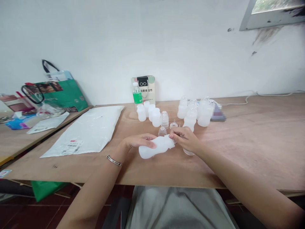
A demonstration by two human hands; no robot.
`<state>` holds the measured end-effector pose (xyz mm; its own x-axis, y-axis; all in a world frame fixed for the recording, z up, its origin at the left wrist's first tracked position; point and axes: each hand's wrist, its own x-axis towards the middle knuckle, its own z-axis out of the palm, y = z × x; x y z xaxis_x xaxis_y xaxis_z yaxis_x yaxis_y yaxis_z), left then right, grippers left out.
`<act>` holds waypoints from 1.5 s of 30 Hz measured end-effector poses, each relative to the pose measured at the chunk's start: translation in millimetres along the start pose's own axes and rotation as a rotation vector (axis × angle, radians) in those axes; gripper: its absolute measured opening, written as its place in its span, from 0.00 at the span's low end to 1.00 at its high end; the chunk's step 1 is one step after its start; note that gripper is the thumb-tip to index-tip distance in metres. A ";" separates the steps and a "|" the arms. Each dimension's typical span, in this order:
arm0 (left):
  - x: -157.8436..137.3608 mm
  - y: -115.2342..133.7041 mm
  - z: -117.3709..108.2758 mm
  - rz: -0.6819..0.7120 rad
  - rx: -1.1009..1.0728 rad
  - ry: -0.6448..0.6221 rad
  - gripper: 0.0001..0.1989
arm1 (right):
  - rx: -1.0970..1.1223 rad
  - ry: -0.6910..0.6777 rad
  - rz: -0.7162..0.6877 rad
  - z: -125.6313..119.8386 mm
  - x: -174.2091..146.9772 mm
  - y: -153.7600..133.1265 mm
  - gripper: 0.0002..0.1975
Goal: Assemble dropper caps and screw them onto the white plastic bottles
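Note:
My left hand (144,140) is wrapped round a frosted white baby bottle (152,149), held tilted above the table with its mouth to the right. My right hand (184,137) pinches at the bottle's neck end; the fingertips partly hide what they press on. Just behind the hands are a clear domed cap (162,131), a taller clear cap (164,119) and a small clear nipple piece (173,124). Under my right hand a clear round rim (188,152) shows on the table, mostly hidden.
Several open white bottles (141,113) stand behind on the left, several capped ones (205,113) on the right. Behind are a green-labelled water bottle (137,93) and a paper bag (150,92). A white mailing bag (88,127) lies left; a green bag (69,95) stands farther left.

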<state>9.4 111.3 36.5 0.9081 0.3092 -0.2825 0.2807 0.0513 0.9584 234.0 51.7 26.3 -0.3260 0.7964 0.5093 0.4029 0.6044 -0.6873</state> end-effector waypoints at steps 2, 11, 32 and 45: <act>-2.1 0.8 -1.0 0.006 -0.023 0.024 0.27 | 0.000 0.017 -0.048 -1.4 -0.6 2.9 0.20; -6.7 2.4 -2.1 0.006 -0.052 0.084 0.26 | 0.004 -0.114 -0.180 -6.1 -1.5 -1.4 0.18; -4.6 1.9 -4.0 -0.032 0.047 0.126 0.25 | -0.009 -0.152 0.044 -8.8 -0.1 -1.3 0.19; -2.1 5.4 -3.2 0.149 0.485 0.219 0.19 | 0.016 -0.100 0.115 -8.5 0.1 -0.1 0.16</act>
<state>8.0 113.9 42.4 0.8776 0.4726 -0.0808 0.3122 -0.4354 0.8444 241.2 51.9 30.9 -0.3624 0.8540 0.3733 0.4291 0.5084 -0.7466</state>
